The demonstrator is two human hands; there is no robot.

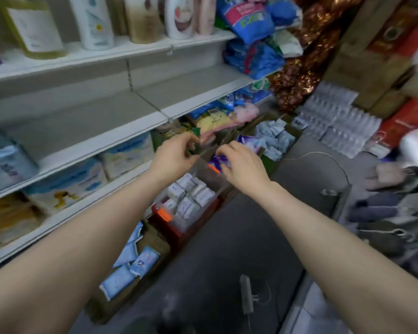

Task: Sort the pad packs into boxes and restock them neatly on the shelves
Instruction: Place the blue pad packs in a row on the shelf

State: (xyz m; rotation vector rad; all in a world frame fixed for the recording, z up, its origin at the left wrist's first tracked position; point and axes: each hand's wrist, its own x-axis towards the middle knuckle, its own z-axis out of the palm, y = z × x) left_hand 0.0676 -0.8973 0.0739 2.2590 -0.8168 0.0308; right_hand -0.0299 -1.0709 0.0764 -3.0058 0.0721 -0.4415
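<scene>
Sorting looks partly done, as far as I can judge: the clear plastic box with an orange latch (pixel 179 208) on the floor already holds many small white pad packs (pixel 191 196), and the brown cardboard box (pixel 279 138) further away holds pale blue packs. Loose light-blue packs (pixel 128 263) lie in another carton near the bottom. The grey metal shelf (pixel 140 102) in the middle has much bare space, so restocking seems mostly left. Both arms are stretched forward and down over the boxes. The right hand (pixel 241 162) grips a purple pad pack (pixel 217 161) with curled fingers. The left hand (pixel 176 153) has its fingers bent together as in a pinch, but what it holds I cannot tell.
</scene>
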